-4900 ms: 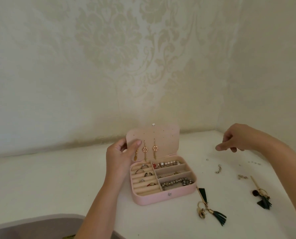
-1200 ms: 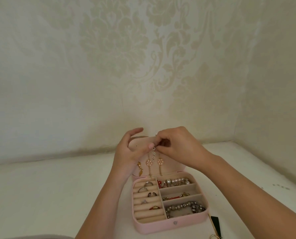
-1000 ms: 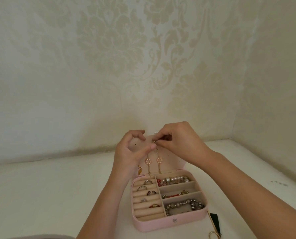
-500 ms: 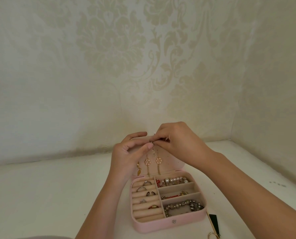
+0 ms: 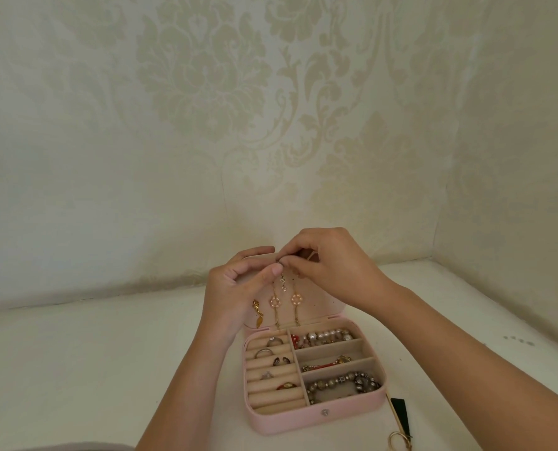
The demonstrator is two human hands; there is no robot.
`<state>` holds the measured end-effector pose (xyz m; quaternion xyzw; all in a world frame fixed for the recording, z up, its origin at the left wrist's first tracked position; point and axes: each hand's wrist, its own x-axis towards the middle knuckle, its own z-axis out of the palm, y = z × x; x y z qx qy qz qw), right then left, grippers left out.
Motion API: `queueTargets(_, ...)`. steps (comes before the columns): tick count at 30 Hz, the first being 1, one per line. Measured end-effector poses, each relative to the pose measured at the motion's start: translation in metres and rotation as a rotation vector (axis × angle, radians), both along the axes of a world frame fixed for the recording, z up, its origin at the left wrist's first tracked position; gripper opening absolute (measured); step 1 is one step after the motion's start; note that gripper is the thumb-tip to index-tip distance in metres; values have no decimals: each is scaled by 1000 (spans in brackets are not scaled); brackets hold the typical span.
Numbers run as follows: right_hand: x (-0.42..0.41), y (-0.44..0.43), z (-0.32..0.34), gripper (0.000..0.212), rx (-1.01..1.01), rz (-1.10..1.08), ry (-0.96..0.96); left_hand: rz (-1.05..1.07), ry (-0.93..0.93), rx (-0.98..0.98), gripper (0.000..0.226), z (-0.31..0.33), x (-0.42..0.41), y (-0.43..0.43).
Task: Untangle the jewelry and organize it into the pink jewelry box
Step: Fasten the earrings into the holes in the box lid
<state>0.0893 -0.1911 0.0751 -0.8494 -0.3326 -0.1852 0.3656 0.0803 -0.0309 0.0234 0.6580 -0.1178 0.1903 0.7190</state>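
**Container:** pink jewelry box point(image 5: 303, 421), open on the worktop point(image 5: 92, 369), with its lid point(image 5: 323, 304) upright.

**Stowed:** rings point(image 5: 264, 353) sit in the left-hand rolls. On the right, a pearl bracelet point(image 5: 326, 336) fills the rear compartment, a red-and-gold chain point(image 5: 329, 362) the middle one and a beaded bracelet point(image 5: 342, 384) the front one. A leaf earring point(image 5: 258, 315) and two flower earrings point(image 5: 275, 302) hang on the lid panel.

**In hand:** a small sparkling drop earring point(image 5: 283, 284) hangs at the lid's upper edge.
- The right hand point(image 5: 329, 265) has its grip pinched closed on the earring's top.
- The left hand point(image 5: 235, 288) has its grip round the lid's top edge, thumb in front and fingers behind.
- Whether the post is through the panel cannot be told.

**Outstanding:** a dark tassel piece point(image 5: 401, 418) lies on the worktop just right of the box. Specks at the far right are too small to identify.

**Assessment:** judged well advanced. This earring is not yet seated, and the loose pieces are yet to be stowed.
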Motion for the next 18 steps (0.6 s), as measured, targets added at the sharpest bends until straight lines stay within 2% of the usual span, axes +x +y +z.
queueTargets(7,-2,-1,1,7,-79,5,-66,-19,-5,24,17,1,-2,1)
queueTargets(14,0,-1,-4,6,-66,53,-129,-84,0,16,17,3,-4,3)
queueTargets(18,3,-3,-6,7,-18,65,-94,-73,2,29,15,2,-4,3)
